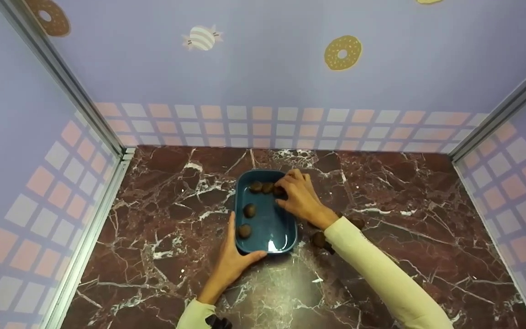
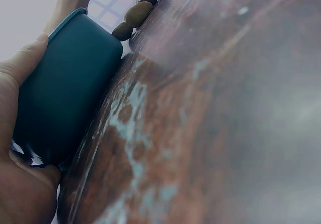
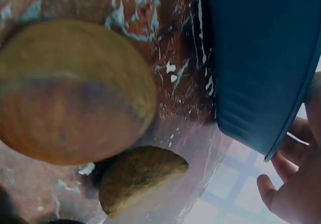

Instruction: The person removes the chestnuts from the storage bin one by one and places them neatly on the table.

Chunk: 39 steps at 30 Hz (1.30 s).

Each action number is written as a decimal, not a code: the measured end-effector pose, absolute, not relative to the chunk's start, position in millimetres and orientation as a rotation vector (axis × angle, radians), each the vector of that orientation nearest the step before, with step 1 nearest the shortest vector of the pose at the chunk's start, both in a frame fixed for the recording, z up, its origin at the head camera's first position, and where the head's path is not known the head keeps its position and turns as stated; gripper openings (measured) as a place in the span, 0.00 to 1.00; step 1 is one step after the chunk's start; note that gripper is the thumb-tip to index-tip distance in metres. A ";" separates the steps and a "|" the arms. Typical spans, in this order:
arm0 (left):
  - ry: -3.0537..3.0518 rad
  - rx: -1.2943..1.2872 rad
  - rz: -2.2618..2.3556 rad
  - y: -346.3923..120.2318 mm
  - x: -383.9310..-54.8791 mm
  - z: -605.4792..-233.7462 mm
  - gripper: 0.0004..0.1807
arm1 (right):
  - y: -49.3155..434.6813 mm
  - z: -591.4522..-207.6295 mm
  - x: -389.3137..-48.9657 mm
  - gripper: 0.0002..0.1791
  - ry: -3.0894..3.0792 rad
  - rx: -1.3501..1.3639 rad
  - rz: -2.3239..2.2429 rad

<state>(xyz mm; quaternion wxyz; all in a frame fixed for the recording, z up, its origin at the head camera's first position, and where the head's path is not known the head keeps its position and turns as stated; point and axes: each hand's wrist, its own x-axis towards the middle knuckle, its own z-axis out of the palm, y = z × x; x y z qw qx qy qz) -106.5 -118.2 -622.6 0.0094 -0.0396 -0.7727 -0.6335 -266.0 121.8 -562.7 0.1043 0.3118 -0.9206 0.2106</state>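
A deep blue rectangular dish (image 1: pixel 272 228) stands on the marbled tabletop, and several brown round chestnuts lie in it. My left hand (image 1: pixel 232 258) holds its near left corner, fingers along the left wall and thumb at the front edge. In the left wrist view that hand is against the dish's outer wall (image 2: pixel 65 83). Over the far right corner, my right hand (image 1: pixel 302 196) pinches a chestnut (image 1: pixel 279 190) at the end of the far row. That row includes a chestnut (image 1: pixel 256 186) at the left. Two others, a chestnut (image 1: pixel 249 210) and a chestnut (image 1: pixel 244 230), lie along the left side.
More chestnuts (image 1: pixel 318 239) lie on the tabletop right of the dish, partly hidden under the right forearm. A large chestnut (image 3: pixel 75 93) shows close up in the right wrist view. Patterned panels (image 1: pixel 263 82) wall the table at the back and both sides.
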 end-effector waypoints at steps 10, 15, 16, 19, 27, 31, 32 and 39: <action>-2.416 -0.138 -1.951 -117.6 -108.2 -621.3 0.77 | 121.7 -561.4 -270.4 0.19 -2.677 0.855 0.577; -2.414 -0.139 -1.960 -118.8 -107.9 -621.2 0.77 | 120.8 -563.8 -272.3 0.16 -2.657 0.901 0.563; -2.415 -0.141 -1.959 -118.9 -107.8 -621.4 0.77 | 120.6 -564.3 -272.7 0.16 -2.653 0.910 0.558; -2.414 -0.145 -1.957 -119.0 -107.5 -621.7 0.77 | 119.8 -565.3 -273.8 0.17 -2.652 0.922 0.552; -2.405 -0.143 -1.952 -118.0 -106.7 -623.2 0.77 | 116.3 -565.1 -274.1 0.15 -2.621 0.907 0.522; -2.403 -0.138 -1.961 -118.1 -106.8 -622.5 0.77 | 116.7 -564.1 -273.4 0.13 -2.652 0.869 0.528; -2.400 -0.136 -1.966 -118.1 -106.8 -622.2 0.77 | 117.1 -563.9 -273.2 0.12 -2.667 0.867 0.536; -2.389 -0.138 -1.982 -118.1 -106.5 -622.7 0.77 | 121.5 -562.1 -269.2 0.06 -2.736 0.932 0.558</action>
